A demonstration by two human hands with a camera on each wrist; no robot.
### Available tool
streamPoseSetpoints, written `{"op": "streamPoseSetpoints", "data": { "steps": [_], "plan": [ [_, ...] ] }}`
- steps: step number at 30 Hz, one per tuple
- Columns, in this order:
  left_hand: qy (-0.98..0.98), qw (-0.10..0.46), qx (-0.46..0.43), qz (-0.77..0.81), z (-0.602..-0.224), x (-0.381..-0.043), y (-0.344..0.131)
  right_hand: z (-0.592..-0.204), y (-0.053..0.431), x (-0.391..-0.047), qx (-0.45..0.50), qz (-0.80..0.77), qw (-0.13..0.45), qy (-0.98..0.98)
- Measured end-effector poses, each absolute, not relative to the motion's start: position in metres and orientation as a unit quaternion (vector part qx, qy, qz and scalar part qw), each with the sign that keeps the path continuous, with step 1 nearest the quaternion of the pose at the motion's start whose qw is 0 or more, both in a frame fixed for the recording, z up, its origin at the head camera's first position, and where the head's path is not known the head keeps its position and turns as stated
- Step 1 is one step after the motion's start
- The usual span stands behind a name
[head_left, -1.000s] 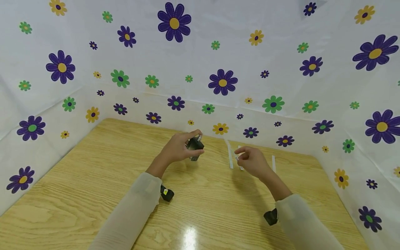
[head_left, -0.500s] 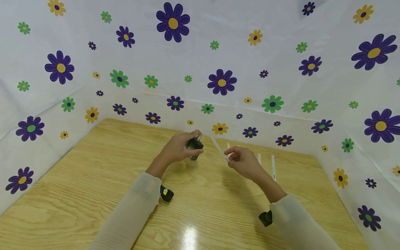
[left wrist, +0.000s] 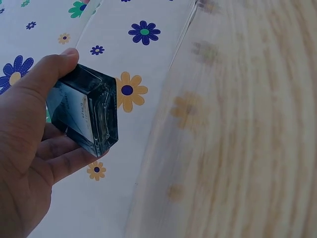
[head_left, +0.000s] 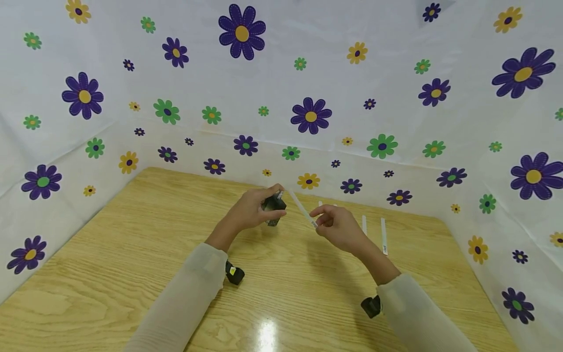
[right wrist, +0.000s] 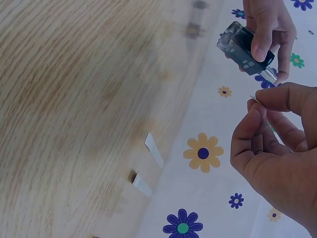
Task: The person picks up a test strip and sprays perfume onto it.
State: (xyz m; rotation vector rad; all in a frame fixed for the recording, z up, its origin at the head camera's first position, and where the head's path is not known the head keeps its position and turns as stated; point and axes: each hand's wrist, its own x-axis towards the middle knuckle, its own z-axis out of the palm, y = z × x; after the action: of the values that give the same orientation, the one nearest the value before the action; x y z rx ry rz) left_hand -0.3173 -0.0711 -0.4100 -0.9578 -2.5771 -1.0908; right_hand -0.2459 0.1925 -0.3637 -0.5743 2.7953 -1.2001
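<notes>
My left hand grips a dark glass perfume bottle above the far part of the table. Its index finger lies at the silver sprayer, and the thumb is on the bottle's other end. In the left wrist view the bottle is tilted, its thick clear base facing the camera. To the right, my right hand pinches the lower end of a white paper test strip. That strip slants up and left, its far tip close to the sprayer. In the right wrist view it shows nearly edge-on.
Several more white strips lie near the table's back edge, among them a labelled strip and another strip right of my right hand. A flower-patterned cloth walls the wooden table at the back and sides.
My right hand has moved left with the strip, bringing its tip from over the other strips to near the bottle's sprayer. My left hand and the bottle have hardly moved.
</notes>
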Motion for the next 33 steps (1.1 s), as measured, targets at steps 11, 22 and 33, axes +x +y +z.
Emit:
{"op": "streamPoseSetpoints", "data": {
  "steps": [11, 22, 33],
  "plan": [
    [-0.865, 0.110, -0.333, -0.359, -0.4110, -0.3181, -0.0706, -0.3658, 0.1934, -0.2460, -0.177, -0.389, 0.026, 0.904],
    [-0.864, 0.122, -0.343, -0.347, -0.4092, -0.3186, -0.0713, -0.3642, 0.1927, -0.2462, -0.162, -0.399, 0.034, 0.902],
    [-0.860, 0.117, -0.355, -0.347, -0.4130, -0.3210, -0.0711, -0.3636, 0.1937, -0.2451, -0.163, -0.407, 0.035, 0.898]
  ]
}}
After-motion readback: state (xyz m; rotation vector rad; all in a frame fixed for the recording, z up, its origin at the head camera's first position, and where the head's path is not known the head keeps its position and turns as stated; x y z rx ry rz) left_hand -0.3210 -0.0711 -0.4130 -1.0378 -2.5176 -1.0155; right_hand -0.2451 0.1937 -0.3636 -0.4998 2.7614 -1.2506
